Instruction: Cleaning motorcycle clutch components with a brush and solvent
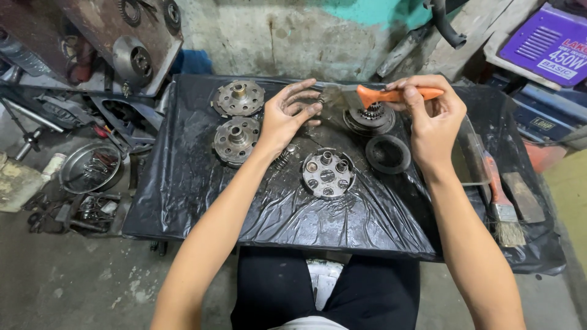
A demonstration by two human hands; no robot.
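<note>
My right hand [431,116] grips a brush with an orange handle [397,95], held level above a black plastic sheet [195,183]. Its bristles [333,96] point left and meet the fingertips of my left hand [288,113]. The left fingers pinch something small at the bristles; I cannot make out what. Below the brush sits a geared hub [370,118]. A black rubber ring [387,153] lies beside it. A round metal plate with several posts [328,173] rests in front of my left wrist.
Two round metal hubs [238,99] [236,139] lie at the sheet's left. A second brush [501,201] and a wooden block [523,197] lie at the right. A metal bowl of small parts [90,167] and tools sit on the floor to the left. A purple box [550,43] stands at the back right.
</note>
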